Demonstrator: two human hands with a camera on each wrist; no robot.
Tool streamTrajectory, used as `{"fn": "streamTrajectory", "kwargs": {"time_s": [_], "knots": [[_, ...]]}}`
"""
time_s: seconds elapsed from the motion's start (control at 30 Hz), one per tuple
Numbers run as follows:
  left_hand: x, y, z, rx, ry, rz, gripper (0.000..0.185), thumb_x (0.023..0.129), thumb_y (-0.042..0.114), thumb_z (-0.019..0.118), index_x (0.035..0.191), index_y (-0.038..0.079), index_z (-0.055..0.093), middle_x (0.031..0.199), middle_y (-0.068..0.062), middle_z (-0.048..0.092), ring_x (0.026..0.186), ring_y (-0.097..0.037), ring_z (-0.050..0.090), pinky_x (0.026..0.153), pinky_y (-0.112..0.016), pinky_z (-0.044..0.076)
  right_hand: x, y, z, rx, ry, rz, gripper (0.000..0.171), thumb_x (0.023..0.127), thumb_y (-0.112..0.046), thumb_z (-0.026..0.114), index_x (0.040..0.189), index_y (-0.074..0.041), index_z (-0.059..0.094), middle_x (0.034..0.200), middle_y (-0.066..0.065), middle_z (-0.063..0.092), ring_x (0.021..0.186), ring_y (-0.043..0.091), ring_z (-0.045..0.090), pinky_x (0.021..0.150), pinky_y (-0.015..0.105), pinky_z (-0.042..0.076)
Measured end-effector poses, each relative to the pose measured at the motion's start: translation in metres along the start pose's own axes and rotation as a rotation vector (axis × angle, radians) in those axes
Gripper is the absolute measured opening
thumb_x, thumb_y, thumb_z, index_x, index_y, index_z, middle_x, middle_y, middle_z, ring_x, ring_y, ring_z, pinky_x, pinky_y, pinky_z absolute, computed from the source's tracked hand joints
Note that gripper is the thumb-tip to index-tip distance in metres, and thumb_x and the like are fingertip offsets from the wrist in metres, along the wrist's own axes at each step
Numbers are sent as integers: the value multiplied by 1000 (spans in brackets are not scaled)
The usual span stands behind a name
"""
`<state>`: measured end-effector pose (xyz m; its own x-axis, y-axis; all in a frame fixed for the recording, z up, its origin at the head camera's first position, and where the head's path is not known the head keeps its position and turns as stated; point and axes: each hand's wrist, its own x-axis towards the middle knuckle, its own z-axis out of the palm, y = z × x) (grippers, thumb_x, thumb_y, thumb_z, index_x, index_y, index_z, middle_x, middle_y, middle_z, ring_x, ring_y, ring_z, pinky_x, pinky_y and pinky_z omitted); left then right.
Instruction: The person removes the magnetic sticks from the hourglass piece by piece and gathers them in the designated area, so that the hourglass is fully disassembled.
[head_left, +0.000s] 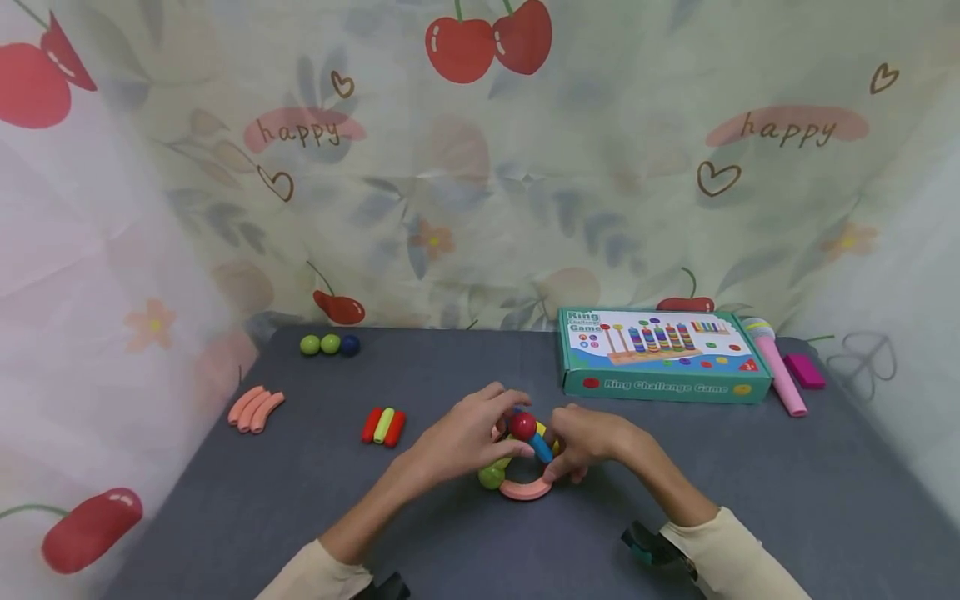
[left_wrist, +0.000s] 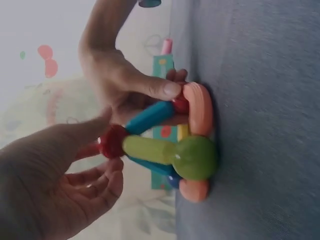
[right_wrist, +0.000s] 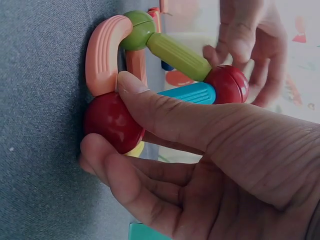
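A frame of toy sticks and balls stands on the table between the hands. Its base has curved orange sticks [head_left: 525,490], a green ball [left_wrist: 195,158] and a red ball [right_wrist: 114,122]. A lime stick [right_wrist: 180,56] and blue sticks [left_wrist: 150,117] slant up to a red top ball [head_left: 522,426]. My left hand [head_left: 480,429] holds the top ball between thumb and fingers. My right hand [head_left: 588,437] grips the lower red ball, thumb on one side and fingers on the other. In the head view, the hands hide part of the frame.
Left of the hands lie red and lime sticks [head_left: 383,427], curved orange sticks [head_left: 256,409], and green and blue balls [head_left: 330,344]. A game box [head_left: 663,387] stands at the back right, with a pink toy microphone [head_left: 783,379] and a magenta block [head_left: 805,372] beside it.
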<state>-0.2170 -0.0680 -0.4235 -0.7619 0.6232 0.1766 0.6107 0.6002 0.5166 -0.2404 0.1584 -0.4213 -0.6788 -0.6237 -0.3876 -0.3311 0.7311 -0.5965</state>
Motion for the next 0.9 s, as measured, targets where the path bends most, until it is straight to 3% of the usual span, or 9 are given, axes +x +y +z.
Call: {"fn": "streamTrajectory", "kwargs": {"time_s": [0.13,0.4,0.7,0.9], "knots": [[6,10,-1,117,-24,48,44,94,28,79,133,10,67,117,-9,64,90,-17,65,77,-20,56,0,0,-1,8,-4,11,16,88,-21,86,82,-9,77,72,5,73,58,19,73,61,28,61],[15,19,1,237,-40,16,30,92,16,79,121,8,74,106,-8,67,83,-15,64,74,-21,58,2,0,-3,26,-18,15,14,87,-19,86,85,-7,78,75,5,75,60,19,74,61,28,61],[17,18,5,251,-24,27,21,84,15,82,105,12,76,88,-3,64,69,-6,53,60,-11,46,3,3,-1,29,-23,6,13,88,-18,85,84,-7,78,74,5,75,60,18,74,61,28,61],[17,16,6,223,-5,46,24,83,13,82,107,11,77,90,-4,68,69,-7,55,62,-12,48,2,3,-1,40,-21,10,13,88,-18,85,84,-7,78,74,5,76,61,20,75,61,28,61]]}}
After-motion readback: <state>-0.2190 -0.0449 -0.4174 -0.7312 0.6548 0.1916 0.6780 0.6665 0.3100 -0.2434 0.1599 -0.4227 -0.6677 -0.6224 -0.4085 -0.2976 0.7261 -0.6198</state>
